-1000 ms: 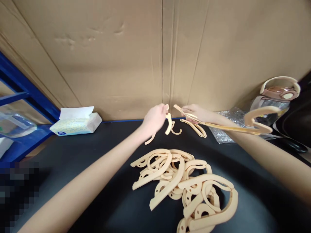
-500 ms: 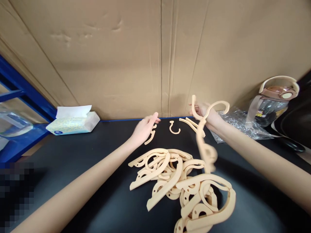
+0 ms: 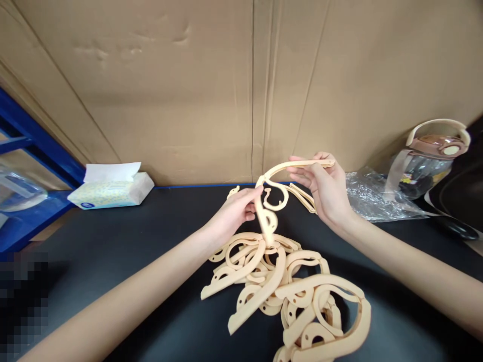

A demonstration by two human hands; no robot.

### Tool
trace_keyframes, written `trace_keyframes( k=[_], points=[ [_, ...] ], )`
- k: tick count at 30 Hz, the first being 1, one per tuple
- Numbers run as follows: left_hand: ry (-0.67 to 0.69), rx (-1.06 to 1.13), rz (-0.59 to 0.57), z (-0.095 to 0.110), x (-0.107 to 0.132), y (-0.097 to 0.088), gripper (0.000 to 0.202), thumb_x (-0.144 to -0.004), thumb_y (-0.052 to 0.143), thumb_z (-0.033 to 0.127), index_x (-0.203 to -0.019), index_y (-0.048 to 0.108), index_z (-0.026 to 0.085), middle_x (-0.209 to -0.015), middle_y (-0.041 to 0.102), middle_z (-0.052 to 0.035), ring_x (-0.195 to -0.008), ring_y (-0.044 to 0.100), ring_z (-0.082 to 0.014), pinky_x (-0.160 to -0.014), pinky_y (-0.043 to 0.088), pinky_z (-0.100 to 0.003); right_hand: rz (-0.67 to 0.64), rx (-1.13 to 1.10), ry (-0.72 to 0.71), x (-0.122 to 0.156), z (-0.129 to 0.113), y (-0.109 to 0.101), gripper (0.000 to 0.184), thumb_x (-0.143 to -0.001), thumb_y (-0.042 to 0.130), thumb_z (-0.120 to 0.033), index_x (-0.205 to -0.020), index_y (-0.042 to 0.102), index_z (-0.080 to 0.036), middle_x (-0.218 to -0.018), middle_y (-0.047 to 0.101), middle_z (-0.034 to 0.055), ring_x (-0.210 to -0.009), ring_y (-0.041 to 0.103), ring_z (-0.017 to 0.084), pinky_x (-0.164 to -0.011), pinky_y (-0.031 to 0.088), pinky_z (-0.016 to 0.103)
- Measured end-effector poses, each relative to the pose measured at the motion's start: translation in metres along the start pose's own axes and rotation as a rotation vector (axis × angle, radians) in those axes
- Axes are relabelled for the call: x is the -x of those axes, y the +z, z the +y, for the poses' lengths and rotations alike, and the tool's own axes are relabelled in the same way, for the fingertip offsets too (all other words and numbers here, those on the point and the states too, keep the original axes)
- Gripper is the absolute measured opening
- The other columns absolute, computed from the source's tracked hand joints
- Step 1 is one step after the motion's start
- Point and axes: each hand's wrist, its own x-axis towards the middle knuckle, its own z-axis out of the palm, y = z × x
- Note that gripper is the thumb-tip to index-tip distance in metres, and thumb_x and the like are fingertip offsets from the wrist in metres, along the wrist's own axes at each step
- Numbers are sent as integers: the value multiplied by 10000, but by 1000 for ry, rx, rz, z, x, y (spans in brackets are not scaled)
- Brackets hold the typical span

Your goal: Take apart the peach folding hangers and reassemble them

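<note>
Moved since half a second before: one hanger (image 3: pixel 262 214), from the right side to the middle, now spanning both hands
Tissue box (image 3: pixel 107 197): on the black table (image 3: pixel 124 231), sheet showing
Left hand (image 3: pixel 237 208): thumb and fingers pinching the hanger near its joint
Hanger: in the air, hook between its two arms
Pile of hangers (image 3: pixel 302 284): on the table, below
Right hand (image 3: pixel 327 183): pinching the other arm's end
Plastic wrap (image 3: pixel 377 201): beside the bottle (image 3: pixel 433 173)

We are finding room between the tissue pack (image 3: pixel 113 192) and our left hand (image 3: pixel 234 212); the hanger pile (image 3: pixel 260 292) is blocking the near side, cardboard (image 3: pixel 181 100) the back.
</note>
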Motion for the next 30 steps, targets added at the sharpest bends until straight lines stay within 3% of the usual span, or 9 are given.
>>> trace_keyframes(
  k=[3, 6, 8, 11, 13, 18, 22, 25, 30],
  points=[
    [15, 9, 4, -1, 2, 5, 219, -877, 639, 353, -994, 662, 169, -948, 657, -44, -773, 620, -109, -671, 480, -195, -52, 61, -40, 15, -9, 11, 226, -852, 575, -284, -871, 353, -252, -1078, 674, 37, -923, 677, 181, -844, 554, 341],
    [-87, 90, -196, 5, 10, 13, 263, -948, 503, 299, -1112, 645, 152, -1118, 660, -125, -937, 660, -213, -817, 524, -328, -92, 143, -114, 26, -14, 18, 221, -879, 592, -293, -868, 375, -253, -1136, 652, 45, -983, 660, 205, -850, 555, 372],
    [-96, 152, -254, 13, 15, 16, 256, -947, 475, 241, -1118, 649, 163, -1139, 664, -120, -867, 674, -192, -769, 540, -305, -128, 203, -160, 27, -14, 18, 204, -878, 610, -272, -854, 409, -247, -1143, 649, 55, -1032, 640, 226, -865, 547, 394],
    [-23, 187, -174, 25, 18, 15, 263, -905, 469, 175, -1069, 675, 163, -1164, 657, -93, -640, 620, -93, -541, 491, -184, -173, 264, -215, 21, -7, 11, 162, -873, 617, -241, -825, 463, -227, -1114, 663, 64, -1056, 626, 236, -884, 526, 404],
    [14, 168, -144, 30, 17, 12, 278, -861, 476, 145, -1050, 680, 149, -1201, 640, -92, -612, 596, -75, -480, 448, -157, -207, 293, -242, 15, 1, 5, 138, -874, 607, -217, -798, 491, -212, -1102, 667, 62, -1038, 631, 227, -893, 514, 395],
    [47, 84, -150, 28, 13, 5, 332, -782, 500, 116, -1070, 663, 139, -1196, 646, -109, -832, 645, -152, -624, 501, -194, -313, 552, -348, 7, 9, -3, 77, -893, 550, -179, -828, 536, -219, -1083, 650, 35, -995, 625, 205, -881, 496, 370],
    [45, 53, -103, 21, 11, 5, 305, -807, 505, 141, -1067, 665, 133, -1149, 662, -103, -807, 620, -129, -652, 495, -188, -309, 765, -396, 7, 2, -3, 25, -907, 564, -214, -897, 544, -226, -953, 617, 21, -823, 609, 180, -746, 495, 321],
    [39, 115, -99, 20, 9, 5, 283, -816, 472, 128, -1030, 657, 127, -1155, 655, -111, -909, 636, -184, -779, 523, -272, -320, 799, -363, 7, -4, -2, 80, -905, 612, -261, -885, 548, -217, -871, 609, 5, -690, 571, 149, -627, 464, 276],
    [-38, 174, -147, 21, 9, 7, 316, -786, 461, 133, -1042, 645, 111, -942, 678, -112, -725, 631, -162, -574, 487, -218, -348, 837, -402, 4, -7, -4, 78, -910, 594, -249, -951, 553, -197, -883, 633, 3, -664, 580, 136, -603, 452, 251]
  ],
)
